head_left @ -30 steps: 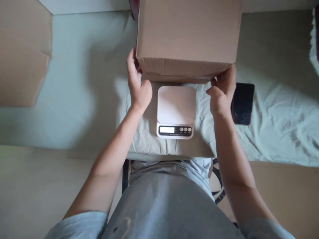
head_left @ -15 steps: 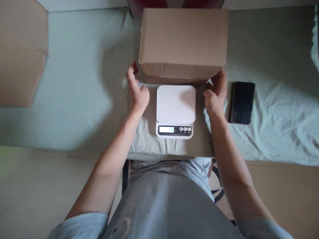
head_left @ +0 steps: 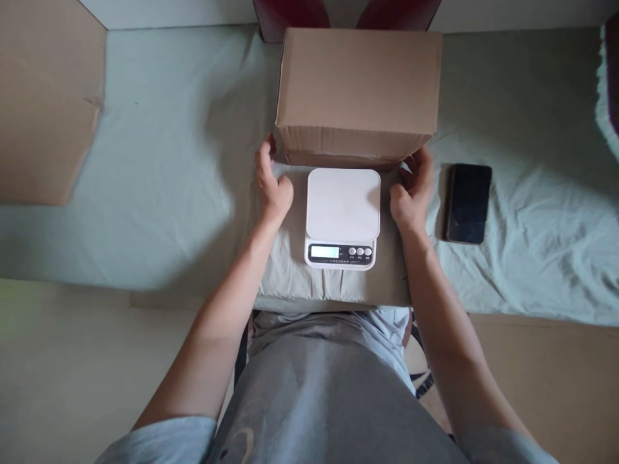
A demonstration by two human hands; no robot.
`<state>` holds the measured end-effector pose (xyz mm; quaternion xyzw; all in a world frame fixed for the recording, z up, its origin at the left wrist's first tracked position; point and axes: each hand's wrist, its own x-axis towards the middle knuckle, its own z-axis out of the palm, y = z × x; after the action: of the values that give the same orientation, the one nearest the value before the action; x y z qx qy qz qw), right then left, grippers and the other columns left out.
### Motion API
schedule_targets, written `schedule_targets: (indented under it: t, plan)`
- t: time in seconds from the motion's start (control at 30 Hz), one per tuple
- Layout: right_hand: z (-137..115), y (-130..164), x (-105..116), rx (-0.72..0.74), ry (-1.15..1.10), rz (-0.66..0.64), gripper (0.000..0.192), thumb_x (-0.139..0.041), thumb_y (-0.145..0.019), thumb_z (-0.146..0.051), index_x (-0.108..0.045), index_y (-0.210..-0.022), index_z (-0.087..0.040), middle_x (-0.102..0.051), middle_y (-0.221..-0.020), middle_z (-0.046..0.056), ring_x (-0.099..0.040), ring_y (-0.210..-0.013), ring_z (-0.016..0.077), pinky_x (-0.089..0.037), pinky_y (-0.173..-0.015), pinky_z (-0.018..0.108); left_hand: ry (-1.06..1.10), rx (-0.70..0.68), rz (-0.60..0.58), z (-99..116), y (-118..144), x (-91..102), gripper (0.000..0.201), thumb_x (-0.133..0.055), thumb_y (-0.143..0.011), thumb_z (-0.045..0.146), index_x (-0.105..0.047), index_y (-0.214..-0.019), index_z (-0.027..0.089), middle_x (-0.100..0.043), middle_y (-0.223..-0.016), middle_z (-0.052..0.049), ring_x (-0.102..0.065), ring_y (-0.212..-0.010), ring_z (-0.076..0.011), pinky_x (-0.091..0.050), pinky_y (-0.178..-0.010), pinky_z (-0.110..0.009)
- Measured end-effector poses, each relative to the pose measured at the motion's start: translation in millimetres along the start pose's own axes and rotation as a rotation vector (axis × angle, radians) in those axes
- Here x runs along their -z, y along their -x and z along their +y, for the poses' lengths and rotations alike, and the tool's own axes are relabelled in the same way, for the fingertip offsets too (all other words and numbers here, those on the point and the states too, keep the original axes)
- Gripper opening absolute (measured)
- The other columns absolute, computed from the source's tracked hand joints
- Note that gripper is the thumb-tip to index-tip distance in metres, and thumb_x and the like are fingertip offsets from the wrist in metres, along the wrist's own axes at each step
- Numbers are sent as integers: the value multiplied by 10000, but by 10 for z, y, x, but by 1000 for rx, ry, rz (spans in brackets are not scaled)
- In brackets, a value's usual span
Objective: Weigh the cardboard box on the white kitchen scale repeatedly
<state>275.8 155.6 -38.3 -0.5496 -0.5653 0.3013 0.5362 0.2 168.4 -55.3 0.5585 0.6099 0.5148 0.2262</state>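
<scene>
The left hand (head_left: pixel 272 182) is stretched forward from a bare forearm, fingers curled around the lower left corner of a brown cardboard box (head_left: pixel 358 90), thumb tucked in towards the palm. The right hand (head_left: pixel 411 190) mirrors it on the other side, fingers bent against the lower right corner of the box, wrist angled slightly inward. Both hands are pressed to the box at its bottom edge (whether the fingers reach underneath it cannot be told from this view). The box sits closed and upright on a pale green sheet (head_left: pixel 159 167), just behind a small white kitchen scale (head_left: pixel 342 216) that lies between the two wrists; the scale's display and three round buttons face the person. To the right of the right hand, close beside it but not touching, a dark phone (head_left: pixel 468 203) lies face up on the sheet. A flat piece of cardboard (head_left: pixel 43 103) rests far off to the left. Compared with a second ago, the box has come down and moved away from the camera, so it now looks smaller and shows dark red shapes (head_left: pixel 290 13) behind it, and both hands have dropped lower and drawn closer to the scale.
</scene>
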Motion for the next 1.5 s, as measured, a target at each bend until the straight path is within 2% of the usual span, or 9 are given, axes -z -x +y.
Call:
schedule_targets:
  t: [0.17,0.53,0.83,0.93,1.03,1.13,1.23,1.33,1.5]
  plan:
    - [73,-12,-2,13,7,-9,612,-649,-723,-310,-447,-1297,-378,-537,-1332,-3,-510,-1318,313,-448,-1061,558,37,36,-34,-46,-24,14,714,-514,-703,44,-396,-1371,266,-481,-1471,-44,-421,-1406,-193,-282,-1228,-382]
    - [-20,-3,-3,65,24,-70,739,-573,-619,-158,-437,-1321,-342,-546,-1352,12,-512,-1317,271,-452,-1081,504,38,33,-108,-50,-17,-9,692,-573,-735,97,-417,-1385,273,-451,-1501,-18,-301,-1484,-212,-156,-1265,-386]
    - [-34,-41,-20,60,8,-109,722,-548,-587,-187,-462,-1288,-337,-596,-1301,-3,-563,-1247,256,-457,-1087,495,31,28,-88,-127,-70,-49,607,-577,-762,164,-440,-1350,221,-489,-1480,-30,-358,-1455,-199,-252,-1246,-368]
    - [-157,-24,1,49,10,-103,665,-566,-632,-231,-460,-1280,-337,-588,-1307,6,-562,-1246,266,-472,-1055,513,58,-5,-79,9,-110,-34,589,-562,-781,176,-436,-1350,259,-497,-1465,-9,-355,-1457,-187,-252,-1244,-360]
    - [-374,25,65,73,-15,-63,648,-562,-656,-266,-462,-1293,-334,-566,-1328,13,-548,-1251,257,-455,-1074,492,119,-90,-55,295,-51,51,630,-529,-800,186,-366,-1395,313,-442,-1496,9,-346,-1461,-190,-269,-1235,-392]
    - [-608,120,173,164,-70,-11,649,-565,-651,-273,-476,-1291,-325,-573,-1294,19,-550,-1237,257,-440,-1091,473,196,-201,-67,640,146,209,675,-516,-814,209,-288,-1430,363,-407,-1511,19,-313,-1476,-198,-281,-1223,-425]
    - [-751,311,293,204,-55,13,651,-584,-655,-301,-475,-1295,-339,-569,-1263,13,-549,-1230,261,-437,-1095,479,196,-179,-124,904,424,397,707,-535,-811,212,-265,-1444,377,-406,-1507,6,-339,-1461,-227,-278,-1219,-445]
    - [-778,595,368,127,-14,16,679,-582,-643,-267,-475,-1309,-345,-569,-1250,14,-534,-1244,272,-420,-1111,515,168,-125,-144,1024,686,542,702,-538,-801,191,-297,-1441,352,-448,-1467,-21,-384,-1431,-249,-303,-1207,-464]
    - [-742,1009,352,25,-31,31,700,-539,-609,-186,-498,-1291,-338,-589,-1239,16,-536,-1246,278,-392,-1127,550,127,-66,-129,1007,977,648,707,-525,-743,84,-394,-1395,323,-531,-1382,-43,-466,-1369,-242,-363,-1178,-452]
